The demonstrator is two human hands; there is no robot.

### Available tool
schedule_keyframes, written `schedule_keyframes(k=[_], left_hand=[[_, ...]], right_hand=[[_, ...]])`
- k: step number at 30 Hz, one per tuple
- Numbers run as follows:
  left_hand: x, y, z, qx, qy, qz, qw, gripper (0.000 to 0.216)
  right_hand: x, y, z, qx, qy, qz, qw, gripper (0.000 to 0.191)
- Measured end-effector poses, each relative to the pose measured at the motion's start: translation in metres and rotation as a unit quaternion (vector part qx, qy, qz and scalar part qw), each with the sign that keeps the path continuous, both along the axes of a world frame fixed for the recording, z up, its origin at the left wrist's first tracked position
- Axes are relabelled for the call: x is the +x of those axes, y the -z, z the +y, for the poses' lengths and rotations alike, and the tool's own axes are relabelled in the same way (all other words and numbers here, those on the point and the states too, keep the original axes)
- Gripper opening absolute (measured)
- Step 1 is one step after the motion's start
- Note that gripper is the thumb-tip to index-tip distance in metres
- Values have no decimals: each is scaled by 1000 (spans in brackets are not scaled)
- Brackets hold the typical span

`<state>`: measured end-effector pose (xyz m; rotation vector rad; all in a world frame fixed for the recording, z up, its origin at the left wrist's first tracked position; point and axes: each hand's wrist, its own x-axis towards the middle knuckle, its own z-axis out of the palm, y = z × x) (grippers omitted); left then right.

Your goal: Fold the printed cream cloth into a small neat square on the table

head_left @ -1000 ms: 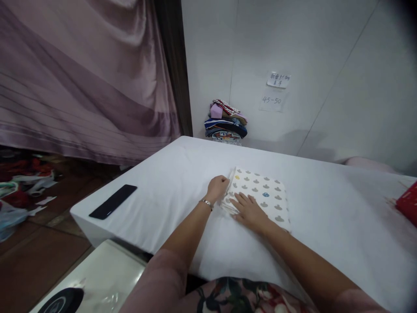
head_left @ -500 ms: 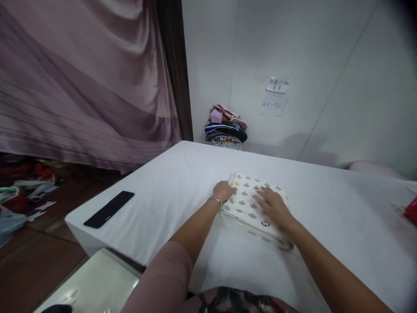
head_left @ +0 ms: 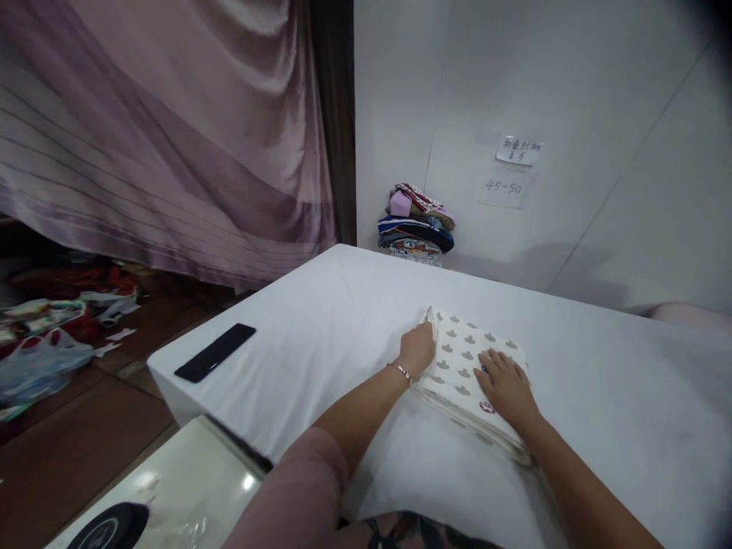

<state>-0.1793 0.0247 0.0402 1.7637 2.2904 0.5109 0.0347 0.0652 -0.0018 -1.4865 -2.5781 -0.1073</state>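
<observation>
A folded white cloth (head_left: 451, 366) with grey printed shapes and a small red emblem lies on the white-covered table. At its left edge, my left hand (head_left: 417, 351) is closed on the fabric near the far left corner, where the layers stand up slightly. My right hand (head_left: 506, 385) rests flat on top of the cloth's right side, fingers stretched out and a ring showing. Part of the red emblem is covered by that hand.
A black phone-like slab (head_left: 216, 352) lies at the table's left end. Beyond the far edge rises a stack of folded fabrics (head_left: 416, 221) against the wall. A pale glossy surface (head_left: 188, 480) with a black round object (head_left: 108, 526) is at lower left. Plastic bags (head_left: 51, 358) lie on the floor.
The view has swung left, so everything appears further right. My left hand has closed on the cloth's left edge. My right hand has slid toward the near right side of the cloth.
</observation>
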Motion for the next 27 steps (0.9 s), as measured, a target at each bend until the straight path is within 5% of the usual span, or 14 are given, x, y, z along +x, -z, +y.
schedule_keyframes(k=[10, 20, 27], left_hand=[[-20, -14, 36, -112, -48, -127, 984, 39], [-17, 3, 29, -63, -88, -115, 987, 30], [-22, -4, 49, -63, -98, -141, 983, 37]], right_hand=[[-1, 3, 1, 11, -1, -7, 1000, 50], [9, -5, 13, -74, -40, 95, 992, 51], [23, 8, 17, -43, 43, 126, 990, 52]])
